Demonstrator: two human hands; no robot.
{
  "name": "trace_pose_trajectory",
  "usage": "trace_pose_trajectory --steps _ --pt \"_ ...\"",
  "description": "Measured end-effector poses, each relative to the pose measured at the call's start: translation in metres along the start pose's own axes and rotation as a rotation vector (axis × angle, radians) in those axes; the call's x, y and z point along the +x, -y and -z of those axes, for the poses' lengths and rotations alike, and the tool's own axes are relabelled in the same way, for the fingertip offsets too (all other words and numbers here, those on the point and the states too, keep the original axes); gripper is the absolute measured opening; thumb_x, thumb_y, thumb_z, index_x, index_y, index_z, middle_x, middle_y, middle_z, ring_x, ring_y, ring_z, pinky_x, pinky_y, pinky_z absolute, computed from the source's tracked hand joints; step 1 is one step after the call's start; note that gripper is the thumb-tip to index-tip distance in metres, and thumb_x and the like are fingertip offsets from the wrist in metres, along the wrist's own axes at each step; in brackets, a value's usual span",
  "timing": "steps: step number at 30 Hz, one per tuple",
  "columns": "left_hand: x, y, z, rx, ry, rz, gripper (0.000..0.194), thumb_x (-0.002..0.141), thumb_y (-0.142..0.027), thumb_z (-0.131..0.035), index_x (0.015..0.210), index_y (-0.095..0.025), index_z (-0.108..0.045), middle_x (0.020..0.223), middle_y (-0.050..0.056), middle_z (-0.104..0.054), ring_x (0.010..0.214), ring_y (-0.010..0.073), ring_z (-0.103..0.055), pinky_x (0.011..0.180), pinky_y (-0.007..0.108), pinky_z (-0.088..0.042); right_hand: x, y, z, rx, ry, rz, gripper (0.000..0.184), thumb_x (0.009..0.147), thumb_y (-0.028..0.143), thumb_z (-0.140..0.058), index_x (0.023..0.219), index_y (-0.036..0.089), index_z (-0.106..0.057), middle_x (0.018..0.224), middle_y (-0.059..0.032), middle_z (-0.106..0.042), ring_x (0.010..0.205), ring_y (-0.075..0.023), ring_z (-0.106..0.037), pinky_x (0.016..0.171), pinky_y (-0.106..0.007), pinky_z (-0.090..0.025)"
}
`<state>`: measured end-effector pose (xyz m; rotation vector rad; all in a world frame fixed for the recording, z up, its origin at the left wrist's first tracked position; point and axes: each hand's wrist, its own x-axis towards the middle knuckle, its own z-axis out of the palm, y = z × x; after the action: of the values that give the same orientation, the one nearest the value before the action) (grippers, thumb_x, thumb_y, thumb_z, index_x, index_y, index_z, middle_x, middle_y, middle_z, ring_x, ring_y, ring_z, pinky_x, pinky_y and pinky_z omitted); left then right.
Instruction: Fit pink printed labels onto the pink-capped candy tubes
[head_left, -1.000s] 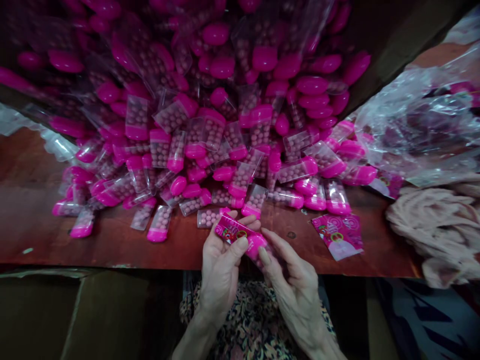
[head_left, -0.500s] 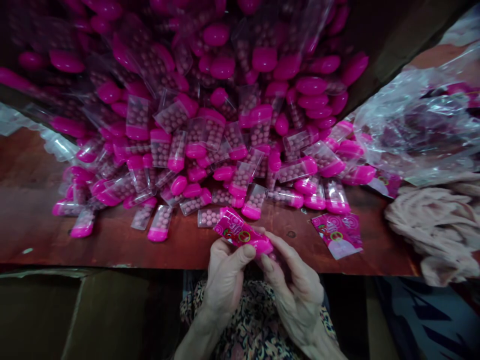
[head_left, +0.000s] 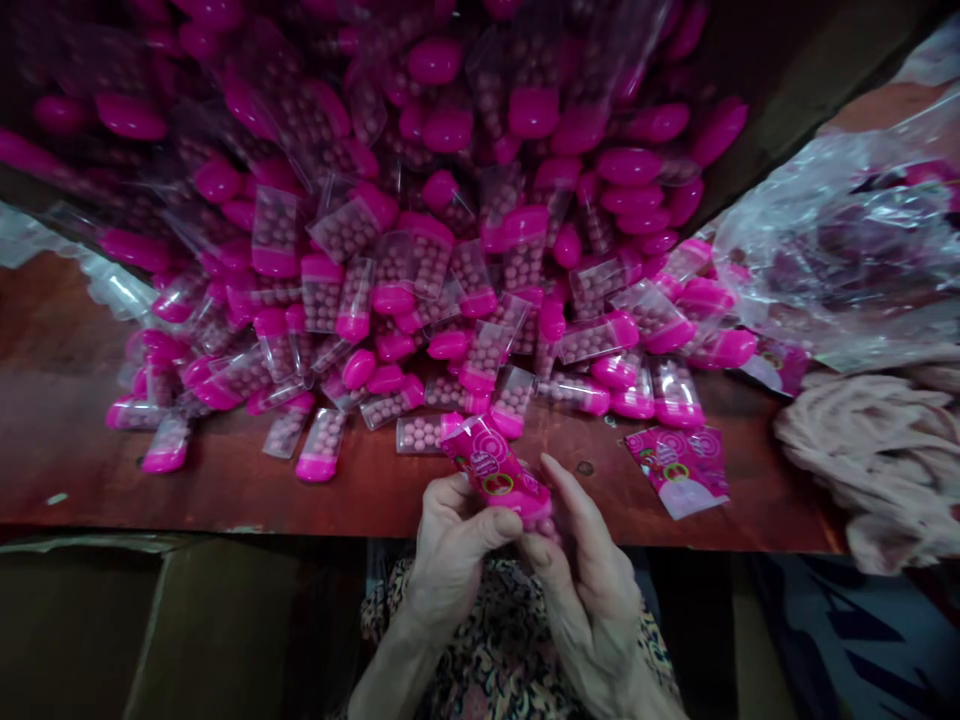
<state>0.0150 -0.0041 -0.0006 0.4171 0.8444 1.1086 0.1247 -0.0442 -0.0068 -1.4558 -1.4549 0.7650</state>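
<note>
Above the table's front edge, my left hand is closed on a printed pink sleeve, its thumb pressed along the lower side. A clear candy box of pink balls pokes out of the sleeve's lower right end. My right hand is closed round that box, thumb underneath and fingers along the far side. Most of the box is hidden by the sleeve and fingers. Just beyond lies another candy box, on its side. To the right, a flat printed sleeve rests on the table.
A large heap of pink-capped candy boxes spills from a dark container onto the red table. At right are a clear plastic bag and a crumpled beige cloth. An open cardboard box stands below at left.
The sleeve has turned more upright and shifted slightly right, showing more of its printed face. More pink balls show at its lower end. Both hands keep their hold.
</note>
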Motion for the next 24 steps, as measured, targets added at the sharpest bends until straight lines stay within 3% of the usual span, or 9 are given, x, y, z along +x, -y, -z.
trace_pose_trajectory --steps 5,9,13,18,24 --pt "0.002 0.001 -0.005 -0.003 -0.188 -0.047 0.015 0.063 -0.028 -0.080 0.071 -0.017 -0.075 0.063 0.001 -0.070 0.057 0.0099 -0.060 0.061 0.020 -0.051 0.004 0.001 -0.001 0.115 0.078 -0.139 0.051 0.094 0.025 -0.046 0.143 0.024 -0.030 0.108 -0.0041 -0.068 0.089 -0.0125 -0.069 0.076 -0.020 -0.058" --pt "0.000 0.003 -0.005 0.022 -0.107 0.049 0.012 0.071 -0.027 -0.074 0.073 -0.016 -0.072 0.053 -0.001 -0.063 0.038 0.0071 -0.048 0.037 0.018 -0.041 0.003 0.005 -0.003 0.130 0.047 -0.220 0.047 0.095 0.025 -0.043 0.140 0.021 -0.033 0.096 -0.0034 -0.069 0.065 -0.0086 -0.067 0.063 -0.017 -0.058" --pt "0.000 0.000 -0.005 0.022 -0.112 0.075 0.014 0.071 -0.028 -0.073 0.075 -0.014 -0.072 0.053 0.000 -0.063 0.037 0.0090 -0.049 0.034 0.019 -0.039 0.003 0.010 -0.007 0.160 0.002 -0.259 0.048 0.095 0.026 -0.044 0.141 0.020 -0.032 0.085 -0.0013 -0.066 0.053 -0.0070 -0.061 0.054 -0.016 -0.056" --pt "0.003 -0.006 -0.005 0.003 -0.252 -0.020 0.016 0.063 -0.025 -0.079 0.071 -0.013 -0.073 0.065 0.005 -0.070 0.057 0.0128 -0.061 0.057 0.023 -0.050 0.006 0.009 -0.005 0.159 0.070 -0.212 0.052 0.094 0.024 -0.045 0.143 0.018 -0.030 0.090 -0.0042 -0.068 0.070 -0.0114 -0.068 0.067 -0.021 -0.059" --pt "0.002 -0.002 -0.002 0.002 -0.188 0.040 0.012 0.063 -0.020 -0.077 0.069 -0.013 -0.070 0.059 0.001 -0.067 0.051 0.0104 -0.057 0.055 0.023 -0.049 0.005 0.004 -0.005 0.113 0.107 -0.091 0.056 0.092 0.021 -0.047 0.145 0.022 -0.028 0.114 -0.0083 -0.067 0.092 -0.0156 -0.069 0.081 -0.026 -0.058"
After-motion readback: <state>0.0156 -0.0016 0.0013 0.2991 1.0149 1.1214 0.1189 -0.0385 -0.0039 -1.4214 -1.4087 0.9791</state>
